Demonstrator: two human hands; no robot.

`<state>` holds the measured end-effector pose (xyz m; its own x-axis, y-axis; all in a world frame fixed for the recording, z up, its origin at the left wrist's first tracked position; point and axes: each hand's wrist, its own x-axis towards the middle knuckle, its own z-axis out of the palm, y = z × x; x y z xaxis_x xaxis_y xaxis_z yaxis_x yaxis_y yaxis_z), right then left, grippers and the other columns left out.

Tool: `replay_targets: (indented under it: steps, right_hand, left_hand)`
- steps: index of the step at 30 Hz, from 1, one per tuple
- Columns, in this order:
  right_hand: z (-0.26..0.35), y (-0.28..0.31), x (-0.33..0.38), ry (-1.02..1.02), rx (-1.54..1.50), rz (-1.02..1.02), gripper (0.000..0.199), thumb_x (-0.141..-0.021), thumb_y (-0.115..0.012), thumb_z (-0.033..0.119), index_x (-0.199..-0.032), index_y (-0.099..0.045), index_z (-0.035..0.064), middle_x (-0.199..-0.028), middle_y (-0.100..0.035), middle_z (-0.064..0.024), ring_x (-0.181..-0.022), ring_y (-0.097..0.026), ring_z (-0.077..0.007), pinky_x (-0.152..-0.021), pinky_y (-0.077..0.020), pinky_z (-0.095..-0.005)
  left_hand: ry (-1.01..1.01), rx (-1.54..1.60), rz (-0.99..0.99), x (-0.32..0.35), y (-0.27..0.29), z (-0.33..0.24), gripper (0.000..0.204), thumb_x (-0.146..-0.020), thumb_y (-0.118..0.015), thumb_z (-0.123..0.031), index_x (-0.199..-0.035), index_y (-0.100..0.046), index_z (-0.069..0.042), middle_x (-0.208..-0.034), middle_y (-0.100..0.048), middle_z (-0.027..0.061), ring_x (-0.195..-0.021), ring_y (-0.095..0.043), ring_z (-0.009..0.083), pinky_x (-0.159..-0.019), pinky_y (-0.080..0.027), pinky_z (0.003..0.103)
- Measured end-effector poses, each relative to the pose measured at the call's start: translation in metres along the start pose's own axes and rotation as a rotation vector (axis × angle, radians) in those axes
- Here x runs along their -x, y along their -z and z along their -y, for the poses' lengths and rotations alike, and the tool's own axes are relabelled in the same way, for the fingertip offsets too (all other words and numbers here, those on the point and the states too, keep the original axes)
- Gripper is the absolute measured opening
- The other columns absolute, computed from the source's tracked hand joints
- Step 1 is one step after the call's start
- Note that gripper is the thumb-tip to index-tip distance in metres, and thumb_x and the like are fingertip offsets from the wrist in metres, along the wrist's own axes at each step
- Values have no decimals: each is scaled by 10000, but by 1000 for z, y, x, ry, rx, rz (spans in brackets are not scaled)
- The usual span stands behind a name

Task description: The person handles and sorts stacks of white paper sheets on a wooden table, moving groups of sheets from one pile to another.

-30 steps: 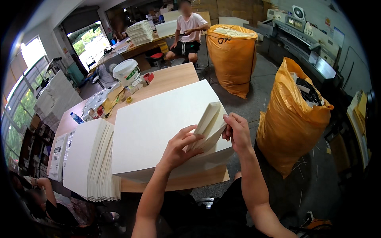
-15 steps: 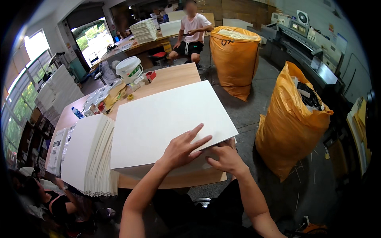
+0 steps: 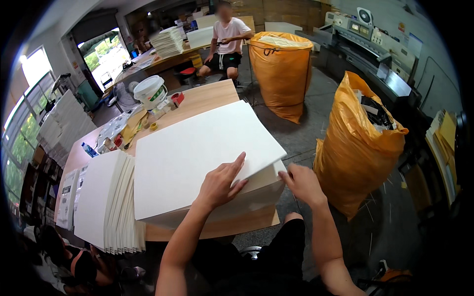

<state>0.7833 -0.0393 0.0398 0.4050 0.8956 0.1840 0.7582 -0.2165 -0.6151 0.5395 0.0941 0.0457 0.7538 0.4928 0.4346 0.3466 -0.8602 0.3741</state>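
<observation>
a person seated at a wooden worktable (image 3: 207,96) presses the left hand (image 3: 220,183) flat, fingers spread, on the top sheet of a tall stack of large white paper (image 3: 197,148) that fills the near end of the table. the open palm lies close to the stack's near right corner and grips nothing. the right hand (image 3: 302,181) sits at that same corner, fingers curled against the side of the stack just under the top sheets; whether it pinches any sheets cannot be told from here. to the left of the big stack, touching the table edge, a second pile of white sheets (image 3: 108,202) lies fanned out. farther up the table stand a white plastic bucket (image 3: 150,91), a roll of tape (image 3: 177,98) and some loose clutter. two bulging orange sacks stand on the concrete floor to the right, one near (image 3: 358,148) and one farther back (image 3: 279,74). behind the far sack, another person in a white shirt (image 3: 228,42) sits beside a table stacked with paper. a grey cutting machine (image 3: 370,44) runs along the right wall.
</observation>
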Motion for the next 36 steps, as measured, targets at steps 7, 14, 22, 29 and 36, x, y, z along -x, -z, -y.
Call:
replay_targets:
  steps: [7, 14, 22, 29, 36]
  right_hand:
    - [51, -31, -30, -18, -718, -187, 442, -983, -662, 338, -721, -496, 23, -617, -565, -90, -561, -559, -186, -531, -427, -350]
    - [53, -24, -35, -85, -964, -23, 352, -1008, -605, 259, -709, -491, 112, -633, -506, 24, -527, -492, -65, -454, -357, -219]
    - [48, -16, -37, -176, -1352, 129, 350, -995, -619, 225, -691, -497, 101, -613, -535, -18, -492, -521, -119, -427, -349, -240]
    - [44, -11, -34, -121, -1333, 131, 389, -995, -646, 306, -697, -529, 85, -615, -547, -12, -517, -549, -111, -437, -371, -245]
    - [47, -36, -37, -25, -973, -109, 367, -1006, -624, 277, -709, -543, 77, -604, -536, 13, -500, -514, -84, -438, -362, -253]
  left_hand:
    - [-125, 153, -136, -4, 0, 10, 372, -917, -675, -71, -1241, -702, -251, -1466, -535, 180, -1078, -702, 345, -850, -603, 383]
    - [-74, 213, -75, -2, 12, 6, 378, -819, -826, -279, -1173, -730, -188, -1460, -538, 153, -1109, -693, 345, -911, -590, 410]
    - [-75, 267, -99, -4, 9, 9, 541, -677, -919, -346, -1172, -732, -234, -1449, -545, 113, -1119, -688, 332, -907, -600, 404]
    - [-56, 336, -82, -3, 9, 15, 439, -784, -853, -207, -1205, -734, -240, -1472, -529, 125, -1126, -687, 325, -907, -599, 406]
    - [-58, 252, -122, -2, 4, 10, 338, -914, -691, -124, -1231, -705, -242, -1519, -479, 172, -1120, -689, 359, -903, -601, 421]
